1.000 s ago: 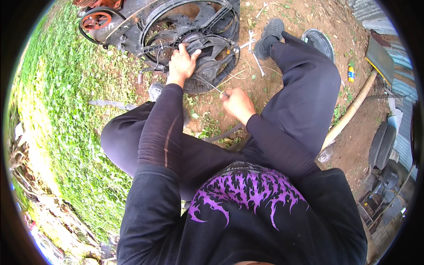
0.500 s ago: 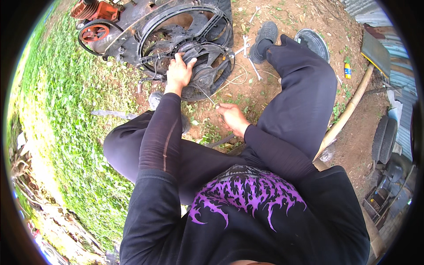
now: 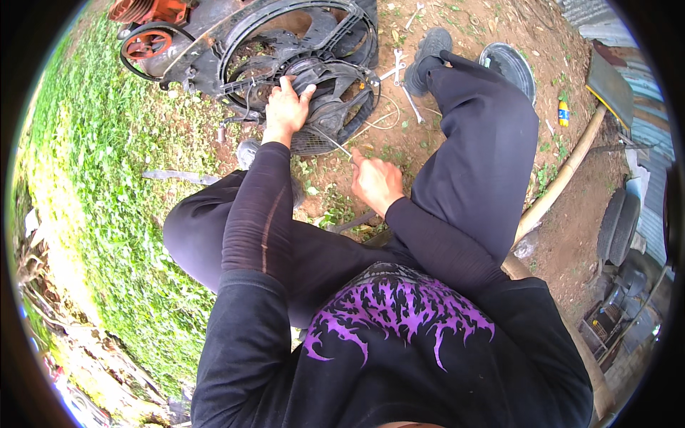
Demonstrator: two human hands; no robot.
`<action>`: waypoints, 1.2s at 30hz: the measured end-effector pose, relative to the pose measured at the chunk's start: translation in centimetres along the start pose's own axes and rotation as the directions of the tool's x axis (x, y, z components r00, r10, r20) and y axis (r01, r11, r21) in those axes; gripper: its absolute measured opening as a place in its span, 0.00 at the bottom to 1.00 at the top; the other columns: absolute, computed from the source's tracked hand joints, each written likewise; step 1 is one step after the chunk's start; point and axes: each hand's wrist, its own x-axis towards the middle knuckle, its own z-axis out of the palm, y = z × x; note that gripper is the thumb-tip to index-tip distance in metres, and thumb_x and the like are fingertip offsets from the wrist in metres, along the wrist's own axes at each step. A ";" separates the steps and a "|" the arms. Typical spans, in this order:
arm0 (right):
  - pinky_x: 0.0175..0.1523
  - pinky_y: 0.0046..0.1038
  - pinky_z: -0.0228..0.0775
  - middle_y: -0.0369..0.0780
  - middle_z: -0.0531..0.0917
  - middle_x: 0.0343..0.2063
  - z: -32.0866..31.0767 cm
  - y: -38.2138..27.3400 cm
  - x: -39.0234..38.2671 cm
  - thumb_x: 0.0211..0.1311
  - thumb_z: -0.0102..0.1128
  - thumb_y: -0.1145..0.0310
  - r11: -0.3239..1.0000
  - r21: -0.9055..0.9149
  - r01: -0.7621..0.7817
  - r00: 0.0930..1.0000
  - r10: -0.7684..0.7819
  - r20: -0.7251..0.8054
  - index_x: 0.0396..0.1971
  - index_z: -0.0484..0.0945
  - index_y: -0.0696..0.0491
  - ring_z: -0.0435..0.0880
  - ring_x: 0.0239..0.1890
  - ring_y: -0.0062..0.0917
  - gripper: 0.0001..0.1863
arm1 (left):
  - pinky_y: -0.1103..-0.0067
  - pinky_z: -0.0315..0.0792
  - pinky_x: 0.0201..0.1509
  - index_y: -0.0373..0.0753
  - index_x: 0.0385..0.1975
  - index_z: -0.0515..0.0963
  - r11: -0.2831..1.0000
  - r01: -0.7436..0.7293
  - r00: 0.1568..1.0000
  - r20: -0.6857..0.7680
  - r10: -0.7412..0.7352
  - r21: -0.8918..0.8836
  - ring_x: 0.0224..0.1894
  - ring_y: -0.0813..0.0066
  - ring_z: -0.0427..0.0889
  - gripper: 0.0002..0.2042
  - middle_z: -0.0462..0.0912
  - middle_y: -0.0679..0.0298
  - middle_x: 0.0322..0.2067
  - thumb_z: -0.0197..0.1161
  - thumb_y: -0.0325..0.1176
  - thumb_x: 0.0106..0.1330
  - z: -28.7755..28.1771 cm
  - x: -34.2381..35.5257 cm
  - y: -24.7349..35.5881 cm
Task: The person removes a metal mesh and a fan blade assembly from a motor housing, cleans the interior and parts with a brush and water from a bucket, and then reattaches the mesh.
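A black plastic fan assembly with round frames and a mesh guard lies at the top centre, against dark machinery. My left hand grips its lower middle, fingers and thumb over a hub part. My right hand, lower right, is wrapped round the handle of a long thin tool, probably a screwdriver. The metal shaft points up-left to the assembly's lower edge; its tip is hidden or too small to make out. Several wrenches lie on the dirt right of the assembly, near a pale looped cord.
An orange compressor with a belt wheel stands upper left. Right are a basin, a yellow bottle, a shovel, stacked tyres and corrugated sheeting. A flat blade lies left near grass. My bent legs flank the work.
My right hand has shifted slightly down and left with the tool, its grip turning a little. My left hand stays on the assembly. The whole view has shifted slightly.
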 end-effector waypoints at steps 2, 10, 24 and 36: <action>0.44 0.49 0.79 0.53 0.87 0.30 0.5 1.2 0.3 0.66 0.55 0.67 0.992 -0.081 0.093 0.991 -0.100 -0.092 0.56 0.83 0.52 0.88 0.36 0.49 0.20 | 0.51 0.72 0.62 0.43 0.64 0.66 0.999 -0.030 1.000 -0.008 0.029 -0.023 0.59 0.38 0.79 0.34 0.79 0.39 0.55 0.59 0.65 0.70 0.0 -0.1 -0.4; 0.27 0.41 0.75 0.47 0.84 0.24 1.5 1.9 1.7 0.70 0.57 0.63 0.648 0.643 -0.408 0.903 0.181 0.390 0.47 0.79 0.61 0.83 0.20 0.37 0.16 | 0.53 0.72 0.63 0.42 0.64 0.66 0.997 -0.049 0.999 -0.005 0.049 -0.058 0.60 0.38 0.79 0.35 0.78 0.37 0.56 0.60 0.64 0.70 -0.1 0.2 -0.2; 0.56 0.45 0.79 0.58 0.87 0.44 1.1 3.8 3.1 0.61 0.57 0.66 0.971 0.001 -0.241 0.912 0.226 0.341 0.41 0.87 0.62 0.87 0.51 0.51 0.18 | 0.53 0.72 0.64 0.43 0.65 0.66 0.996 -0.047 0.999 0.006 0.048 -0.078 0.60 0.38 0.78 0.36 0.78 0.39 0.56 0.62 0.65 0.68 0.1 0.3 -0.6; 0.56 0.45 0.79 0.58 0.86 0.47 -7.0 1.9 3.8 0.63 0.54 0.65 0.982 -0.183 -0.052 0.941 0.109 0.320 0.43 0.86 0.62 0.87 0.52 0.49 0.19 | 0.57 0.76 0.60 0.35 0.60 0.68 0.997 -0.049 0.997 0.049 0.052 -0.063 0.55 0.39 0.82 0.39 0.80 0.37 0.52 0.68 0.63 0.63 -1.2 -2.3 2.3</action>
